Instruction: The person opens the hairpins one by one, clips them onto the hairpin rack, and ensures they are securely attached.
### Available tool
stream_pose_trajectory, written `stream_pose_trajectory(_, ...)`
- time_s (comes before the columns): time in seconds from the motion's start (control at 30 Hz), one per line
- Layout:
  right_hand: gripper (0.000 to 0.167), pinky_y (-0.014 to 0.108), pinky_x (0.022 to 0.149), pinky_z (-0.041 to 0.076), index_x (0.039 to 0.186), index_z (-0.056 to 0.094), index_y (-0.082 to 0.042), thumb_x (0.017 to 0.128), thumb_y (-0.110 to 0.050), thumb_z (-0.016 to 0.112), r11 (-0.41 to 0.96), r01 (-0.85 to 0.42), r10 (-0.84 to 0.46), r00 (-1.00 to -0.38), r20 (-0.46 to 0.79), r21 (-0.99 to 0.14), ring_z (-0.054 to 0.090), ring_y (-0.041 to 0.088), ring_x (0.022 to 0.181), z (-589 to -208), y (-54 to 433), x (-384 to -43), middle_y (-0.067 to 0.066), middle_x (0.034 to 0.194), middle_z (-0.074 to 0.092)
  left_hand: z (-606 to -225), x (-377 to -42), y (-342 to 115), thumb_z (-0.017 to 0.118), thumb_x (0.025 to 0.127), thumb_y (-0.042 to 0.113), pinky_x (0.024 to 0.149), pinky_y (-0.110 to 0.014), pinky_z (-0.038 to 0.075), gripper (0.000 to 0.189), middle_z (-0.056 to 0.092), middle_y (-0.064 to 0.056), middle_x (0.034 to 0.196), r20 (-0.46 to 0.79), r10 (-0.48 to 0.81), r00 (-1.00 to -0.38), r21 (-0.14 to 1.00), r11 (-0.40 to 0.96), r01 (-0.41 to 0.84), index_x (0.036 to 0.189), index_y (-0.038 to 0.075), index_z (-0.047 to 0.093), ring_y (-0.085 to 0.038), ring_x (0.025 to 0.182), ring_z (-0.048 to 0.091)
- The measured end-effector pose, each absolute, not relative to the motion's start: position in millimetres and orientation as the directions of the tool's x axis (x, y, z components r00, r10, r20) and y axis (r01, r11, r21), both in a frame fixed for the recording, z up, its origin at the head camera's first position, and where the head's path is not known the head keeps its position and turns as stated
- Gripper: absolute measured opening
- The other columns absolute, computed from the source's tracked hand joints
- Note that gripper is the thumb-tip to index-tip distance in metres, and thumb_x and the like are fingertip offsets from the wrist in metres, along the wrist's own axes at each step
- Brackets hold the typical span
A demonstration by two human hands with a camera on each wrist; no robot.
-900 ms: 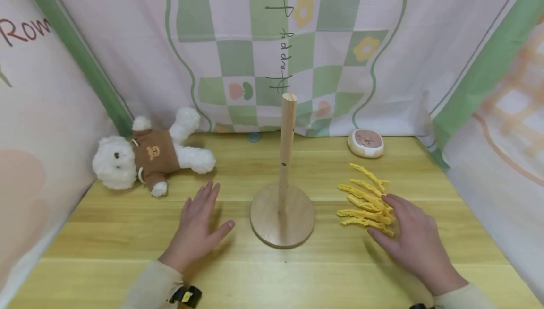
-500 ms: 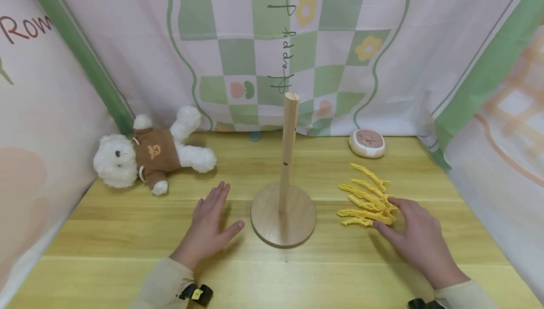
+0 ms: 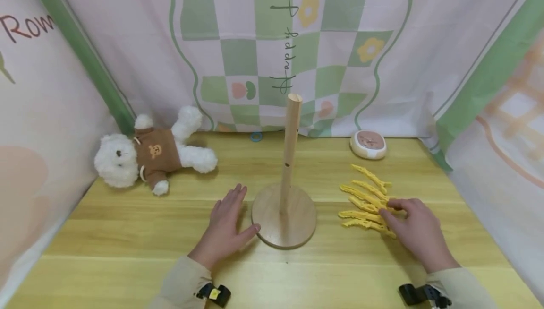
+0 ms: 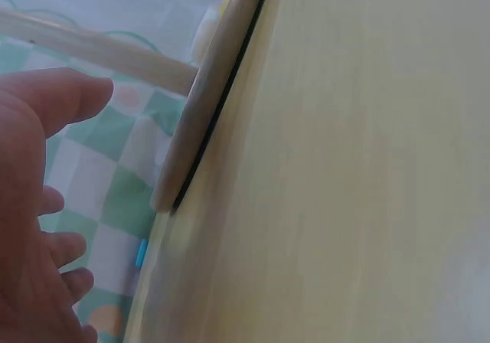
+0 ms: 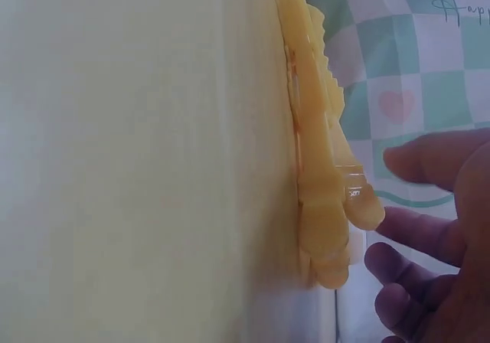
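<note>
My left hand (image 3: 225, 228) lies spread at the left side of a round wooden base (image 3: 297, 233), its thumb overlapping the rim in the head view. A wooden rod (image 3: 291, 143) stands upright from that base. In the left wrist view, the base (image 4: 207, 106) shows edge-on beyond the thumb. Several long yellow hair clips (image 3: 361, 189) lie fanned out on the table at the right. My right hand (image 3: 416, 233) reaches over their near ends. In the right wrist view, thumb and index finger are apart, the index fingertip right at the end of one clip (image 5: 364, 205).
A white plush bear (image 3: 157, 150) in a brown top lies at the back left. A small blue ring (image 3: 256, 136) and a rounded white device (image 3: 369, 144) with a pinkish face sit along the back edge. Printed cloth hangs (image 3: 242, 56) behind the table (image 3: 140, 243).
My left hand has moved right, up to the wooden base. My right hand has shifted slightly over the clips, thumb and index finger drawing closer together. The clips look nearly unmoved.
</note>
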State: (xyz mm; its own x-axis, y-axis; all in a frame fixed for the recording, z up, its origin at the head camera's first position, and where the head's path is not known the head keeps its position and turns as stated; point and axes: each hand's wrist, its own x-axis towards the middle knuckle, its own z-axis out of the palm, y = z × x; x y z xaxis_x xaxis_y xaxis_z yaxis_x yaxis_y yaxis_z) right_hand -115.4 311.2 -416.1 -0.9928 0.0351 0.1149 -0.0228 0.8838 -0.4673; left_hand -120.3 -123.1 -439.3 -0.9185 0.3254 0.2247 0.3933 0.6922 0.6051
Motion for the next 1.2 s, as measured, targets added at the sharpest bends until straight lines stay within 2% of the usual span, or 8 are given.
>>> stream_pose_trajectory(0.3, 0.052, 0.056, 0.077, 0.049, 0.11, 0.072, 0.005, 0.097, -0.044, 0.063, 0.893, 0.041, 0.051, -0.999, 0.01, -0.448, 0.061, 0.04, 0.095, -409, 309, -132, 0.026, 0.106, 0.064, -445, -125, -107, 0.072, 0.089, 0.048, 0.12, -0.061, 0.011, 0.095, 0.019, -0.015, 0.165, 0.163, 0.362, -0.918, 0.608, 0.696, 0.382, 0.159, 0.004, 0.025, -0.037, 0.151, 0.017)
stream_pose_trajectory(0.57, 0.04, 0.062, 0.082, 0.047, 0.106, 0.072, 0.004, 0.098, -0.035, 0.063, 0.888, 0.052, 0.051, -0.999, -0.014, -0.457, 0.058, 0.047, 0.1, -409, 310, -135, 0.032, 0.114, 0.058, -449, -130, -94, 0.073, 0.086, 0.052, 0.122, -0.056, 0.005, 0.103, 0.019, -0.014, 0.166, 0.092, 0.37, -0.925, 0.644, 0.686, 0.338, 0.158, 0.0, 0.023, -0.032, 0.153, 0.015)
stream_pose_trajectory(0.8, 0.034, 0.04, 0.073, 0.046, 0.099, 0.074, -0.002, 0.097, -0.035, 0.067, 0.842, 0.024, 0.082, -0.993, 0.084, -0.539, 0.06, 0.035, 0.096, -417, 308, -133, 0.025, 0.122, 0.06, -449, -138, -86, 0.073, 0.085, 0.053, 0.123, -0.054, 0.005, 0.103, 0.022, -0.014, 0.165, 0.076, 0.393, -0.916, 0.64, 0.685, 0.347, 0.157, -0.001, 0.025, -0.032, 0.152, 0.018)
stream_pose_trajectory(0.93, 0.036, 0.049, 0.083, 0.051, 0.101, 0.074, -0.004, 0.097, -0.038, 0.067, 0.806, 0.035, 0.108, -0.99, 0.088, -0.59, 0.061, 0.041, 0.109, -419, 305, -133, 0.022, 0.129, 0.064, -451, -142, -85, 0.072, 0.085, 0.055, 0.123, -0.053, 0.004, 0.103, 0.021, -0.013, 0.165, 0.062, 0.406, -0.912, 0.634, 0.689, 0.35, 0.157, -0.001, 0.025, -0.031, 0.152, 0.017)
stream_pose_trajectory(1.07, 0.038, 0.063, 0.094, 0.045, 0.101, 0.073, -0.004, 0.097, -0.042, 0.066, 0.766, 0.046, 0.137, -0.986, 0.093, -0.641, 0.056, 0.046, 0.121, -421, 303, -133, 0.022, 0.132, 0.063, -456, -144, -85, 0.073, 0.083, 0.057, 0.122, -0.054, 0.004, 0.106, 0.02, -0.014, 0.165, 0.066, 0.396, -0.916, 0.626, 0.699, 0.347, 0.157, -0.001, 0.025, -0.031, 0.152, 0.019)
stream_pose_trajectory(1.13, 0.036, 0.051, 0.09, 0.052, 0.102, 0.073, -0.005, 0.096, -0.041, 0.067, 0.759, 0.028, 0.15, -0.98, 0.133, -0.65, 0.063, 0.035, 0.111, -421, 303, -133, 0.02, 0.132, 0.064, -458, -143, -85, 0.074, 0.082, 0.056, 0.122, -0.054, 0.005, 0.107, 0.02, -0.016, 0.165, 0.074, 0.382, -0.921, 0.631, 0.697, 0.34, 0.157, -0.002, 0.025, -0.032, 0.151, 0.02)
stream_pose_trajectory(1.2, 0.033, 0.034, 0.082, 0.056, 0.107, 0.072, -0.006, 0.096, -0.037, 0.07, 0.746, 0.004, 0.164, -0.97, 0.178, -0.666, 0.066, 0.015, 0.1, -422, 301, -132, 0.018, 0.127, 0.066, -458, -143, -85, 0.075, 0.081, 0.056, 0.122, -0.055, 0.006, 0.108, 0.021, -0.017, 0.164, 0.08, 0.371, -0.925, 0.636, 0.695, 0.334, 0.157, -0.003, 0.025, -0.033, 0.151, 0.02)
